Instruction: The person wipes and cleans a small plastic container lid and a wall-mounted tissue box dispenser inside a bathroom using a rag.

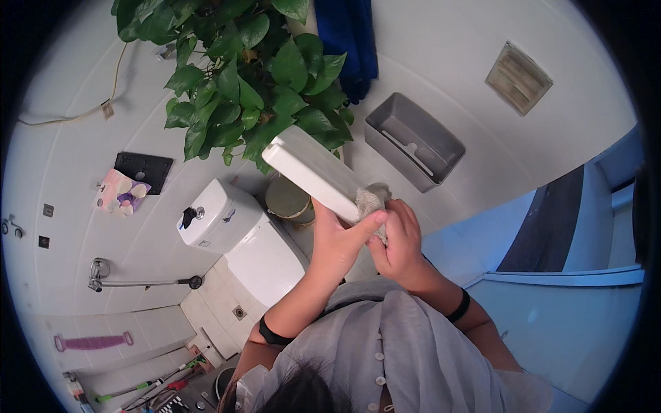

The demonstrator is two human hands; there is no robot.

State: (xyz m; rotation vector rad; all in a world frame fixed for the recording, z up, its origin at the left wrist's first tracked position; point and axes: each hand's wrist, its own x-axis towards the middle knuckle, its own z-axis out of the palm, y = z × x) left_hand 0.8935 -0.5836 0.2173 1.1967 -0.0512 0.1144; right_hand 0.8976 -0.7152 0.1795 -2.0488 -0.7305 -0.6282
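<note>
A white, rounded-edged rectangular box or panel [313, 171] slants up and to the left in front of me; I cannot tell exactly what it is. Beneath its lower right end, my left hand [337, 239] is closed around the edge, thumb stretched toward the cloth. My right hand [402, 237] grips a crumpled greyish-beige cloth [370, 204], which presses against that same end of the box. Part of the fingers on both hands is hidden behind the box and cloth.
A grey wall-mounted bin [416, 144] is beyond my hands. Broad leafy vines [241, 76] hang at the upper left over a round bucket [289, 199]. The white toilet [265, 258] stands left of my left arm, and a blue-lit doorway opens at right.
</note>
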